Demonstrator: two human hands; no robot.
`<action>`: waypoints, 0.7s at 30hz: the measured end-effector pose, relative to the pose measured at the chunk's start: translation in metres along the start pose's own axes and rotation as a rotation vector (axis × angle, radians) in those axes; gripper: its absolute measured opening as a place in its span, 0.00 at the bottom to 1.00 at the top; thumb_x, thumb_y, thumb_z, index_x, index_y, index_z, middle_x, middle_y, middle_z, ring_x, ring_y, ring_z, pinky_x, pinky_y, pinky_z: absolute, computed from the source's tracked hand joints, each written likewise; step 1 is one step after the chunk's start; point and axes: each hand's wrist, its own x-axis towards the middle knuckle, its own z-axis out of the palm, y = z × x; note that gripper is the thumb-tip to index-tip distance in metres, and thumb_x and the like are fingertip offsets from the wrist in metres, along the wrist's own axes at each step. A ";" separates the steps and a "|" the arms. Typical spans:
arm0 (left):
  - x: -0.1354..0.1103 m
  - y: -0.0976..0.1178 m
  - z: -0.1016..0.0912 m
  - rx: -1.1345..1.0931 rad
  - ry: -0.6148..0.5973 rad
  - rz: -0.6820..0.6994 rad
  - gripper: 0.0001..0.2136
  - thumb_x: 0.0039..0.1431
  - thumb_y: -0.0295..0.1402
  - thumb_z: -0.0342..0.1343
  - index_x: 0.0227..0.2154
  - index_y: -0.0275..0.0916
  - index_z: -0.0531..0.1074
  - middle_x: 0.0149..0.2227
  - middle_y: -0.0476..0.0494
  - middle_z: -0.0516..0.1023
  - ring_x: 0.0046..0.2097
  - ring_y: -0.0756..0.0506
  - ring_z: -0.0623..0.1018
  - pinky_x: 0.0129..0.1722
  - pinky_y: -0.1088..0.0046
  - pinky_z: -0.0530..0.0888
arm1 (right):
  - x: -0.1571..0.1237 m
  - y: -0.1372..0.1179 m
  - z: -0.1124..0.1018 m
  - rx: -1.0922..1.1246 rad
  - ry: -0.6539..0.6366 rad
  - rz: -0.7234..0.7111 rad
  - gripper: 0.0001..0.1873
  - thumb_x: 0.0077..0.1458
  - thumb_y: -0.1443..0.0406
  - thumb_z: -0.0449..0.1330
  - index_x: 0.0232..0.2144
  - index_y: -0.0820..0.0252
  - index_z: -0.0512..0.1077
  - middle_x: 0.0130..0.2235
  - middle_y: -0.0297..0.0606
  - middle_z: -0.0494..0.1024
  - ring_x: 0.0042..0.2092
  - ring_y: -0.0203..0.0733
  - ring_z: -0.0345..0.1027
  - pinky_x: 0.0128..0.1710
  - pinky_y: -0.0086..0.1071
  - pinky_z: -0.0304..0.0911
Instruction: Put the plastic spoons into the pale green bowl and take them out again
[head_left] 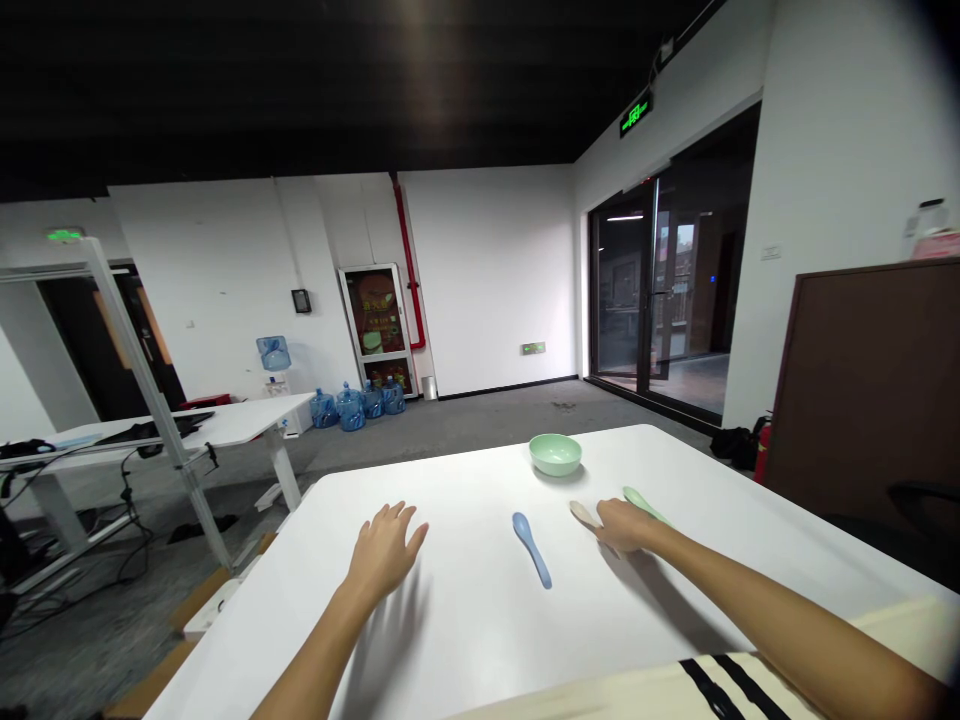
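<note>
On the white table (pixel 465 620) lie a blue spoon (pixel 532 551), a beige spoon (pixel 583 514) and a light green spoon (pixel 639 500). A light green bowl (pixel 555 456) stands upright near the far edge, with nothing visible inside. My right hand (pixel 624 526) is closed around the middle of the beige spoon; its bowl end pokes out to the left of the fingers. Just beyond that hand is the green spoon, its handle partly hidden by my forearm. My left hand (pixel 385 550) hovers over the table's left side, fingers stretched and apart, holding nothing. The blue spoon lies between both hands.
A brown cabinet (pixel 870 370) stands beyond the table's right side, near a red fire extinguisher (pixel 763 452). Another white table (pixel 247 420) with cables is at the left. Several blue water bottles (pixel 350 408) stand by the back wall.
</note>
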 end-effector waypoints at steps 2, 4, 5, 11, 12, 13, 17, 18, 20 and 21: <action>0.000 0.000 0.000 0.003 0.000 0.000 0.27 0.73 0.46 0.42 0.66 0.39 0.70 0.71 0.35 0.68 0.73 0.31 0.64 0.68 0.49 0.65 | 0.001 0.001 -0.006 0.006 0.031 -0.015 0.08 0.60 0.63 0.59 0.34 0.62 0.76 0.41 0.52 0.82 0.40 0.53 0.78 0.34 0.37 0.60; 0.001 -0.001 0.000 0.002 -0.002 -0.003 0.27 0.73 0.46 0.42 0.66 0.39 0.69 0.71 0.35 0.68 0.73 0.31 0.63 0.68 0.48 0.64 | 0.001 0.000 -0.016 0.027 0.077 -0.026 0.11 0.62 0.61 0.58 0.32 0.61 0.75 0.38 0.48 0.82 0.39 0.50 0.77 0.33 0.35 0.58; 0.001 -0.001 0.000 0.000 -0.004 -0.004 0.26 0.73 0.46 0.42 0.66 0.40 0.69 0.71 0.35 0.68 0.73 0.31 0.63 0.68 0.48 0.64 | 0.001 -0.001 -0.022 0.046 0.095 -0.032 0.12 0.62 0.60 0.57 0.30 0.60 0.75 0.37 0.47 0.82 0.38 0.49 0.77 0.33 0.34 0.57; 0.001 -0.002 0.001 -0.016 -0.011 0.012 0.26 0.73 0.46 0.42 0.65 0.41 0.70 0.71 0.36 0.67 0.73 0.31 0.63 0.68 0.47 0.64 | 0.011 -0.015 -0.064 0.138 0.194 -0.052 0.16 0.65 0.58 0.56 0.29 0.59 0.75 0.31 0.44 0.82 0.35 0.45 0.75 0.33 0.33 0.56; 0.001 -0.002 0.001 -0.016 -0.009 0.010 0.26 0.73 0.46 0.42 0.65 0.42 0.70 0.71 0.36 0.67 0.73 0.31 0.63 0.68 0.46 0.63 | 0.015 -0.017 -0.070 0.128 0.202 -0.046 0.16 0.65 0.58 0.56 0.28 0.59 0.75 0.31 0.44 0.82 0.35 0.45 0.76 0.33 0.33 0.57; 0.001 -0.002 0.001 -0.017 -0.006 0.006 0.26 0.73 0.46 0.43 0.65 0.42 0.70 0.71 0.37 0.67 0.73 0.31 0.63 0.69 0.46 0.63 | 0.021 -0.019 -0.075 0.114 0.209 -0.038 0.17 0.65 0.58 0.56 0.29 0.60 0.76 0.31 0.45 0.82 0.35 0.45 0.76 0.34 0.33 0.57; 0.000 -0.003 0.000 -0.027 -0.003 0.000 0.26 0.72 0.46 0.43 0.65 0.42 0.70 0.71 0.37 0.67 0.74 0.31 0.62 0.69 0.45 0.62 | 0.049 -0.020 -0.087 0.063 0.265 0.028 0.15 0.63 0.59 0.57 0.35 0.61 0.80 0.38 0.49 0.83 0.41 0.49 0.77 0.35 0.33 0.59; -0.001 -0.003 0.000 -0.030 -0.001 0.000 0.26 0.72 0.46 0.43 0.66 0.42 0.70 0.71 0.37 0.67 0.74 0.31 0.62 0.70 0.45 0.62 | 0.057 -0.020 -0.088 0.059 0.278 0.045 0.14 0.63 0.59 0.57 0.37 0.61 0.80 0.41 0.49 0.83 0.43 0.49 0.78 0.36 0.33 0.59; -0.001 -0.003 -0.001 -0.030 0.002 -0.004 0.26 0.73 0.46 0.43 0.66 0.41 0.70 0.72 0.37 0.67 0.74 0.31 0.62 0.70 0.46 0.62 | 0.071 -0.018 -0.088 0.060 0.295 0.076 0.14 0.63 0.59 0.58 0.40 0.61 0.80 0.45 0.51 0.83 0.45 0.51 0.78 0.36 0.33 0.60; -0.001 -0.002 -0.002 -0.030 0.004 -0.008 0.26 0.73 0.46 0.44 0.66 0.42 0.70 0.71 0.37 0.67 0.74 0.31 0.62 0.70 0.46 0.62 | 0.078 -0.018 -0.088 0.063 0.301 0.091 0.15 0.62 0.59 0.58 0.42 0.62 0.80 0.46 0.52 0.83 0.45 0.51 0.78 0.36 0.33 0.61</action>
